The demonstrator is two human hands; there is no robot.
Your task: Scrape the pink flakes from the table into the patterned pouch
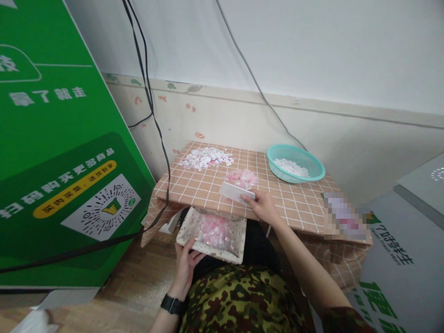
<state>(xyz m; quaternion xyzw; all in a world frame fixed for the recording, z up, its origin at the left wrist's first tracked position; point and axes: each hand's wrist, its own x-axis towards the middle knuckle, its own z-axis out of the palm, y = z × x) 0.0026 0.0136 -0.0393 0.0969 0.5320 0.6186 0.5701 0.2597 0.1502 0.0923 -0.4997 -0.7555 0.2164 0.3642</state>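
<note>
I judge the white card (233, 191) light and stiff, well pinched endwise by right fingers (247, 199), while left fingers (189, 245) hold the fabric-lined basket (240, 243).

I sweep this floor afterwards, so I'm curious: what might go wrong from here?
Only the left hand grips the fabric-lined basket, so it might tip and spill the pink pieces inside.
The small pink pile lies near the front edge of the checked tablecloth, beside the white card in the right hand; a careless push could send pieces past the basket.
</note>
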